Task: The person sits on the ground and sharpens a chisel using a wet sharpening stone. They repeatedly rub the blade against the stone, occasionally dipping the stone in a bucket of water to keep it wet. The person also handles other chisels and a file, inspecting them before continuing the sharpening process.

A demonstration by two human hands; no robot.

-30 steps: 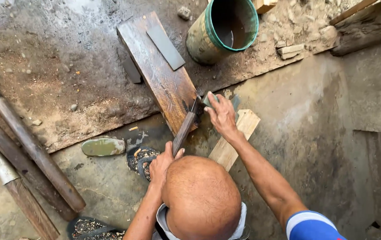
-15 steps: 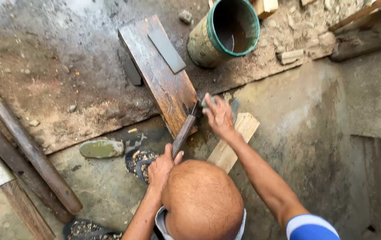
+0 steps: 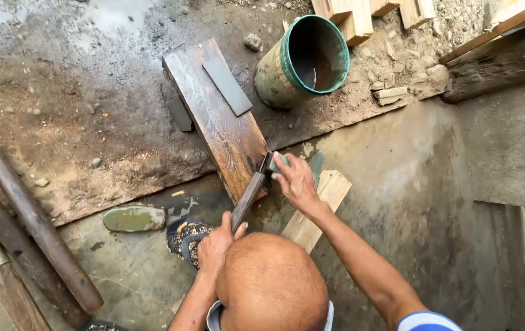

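Left hand (image 3: 214, 244) closed around the handle of a long blade (image 3: 251, 193) lying on the wet wooden plank (image 3: 213, 122); right hand (image 3: 296, 181) presses a small grey whetstone (image 3: 278, 160) onto the blade's tip, fingers curled; green bucket (image 3: 302, 64) stands nearby.

My left hand (image 3: 214, 244) sits low near my head, fingers curled shut in a fist, forearm running down toward the bottom edge of the view. My right hand (image 3: 296, 182) lies farther forward, palm down, fingers bent and pressing; its bare forearm stretches back to my short sleeve, elbow slightly bent.
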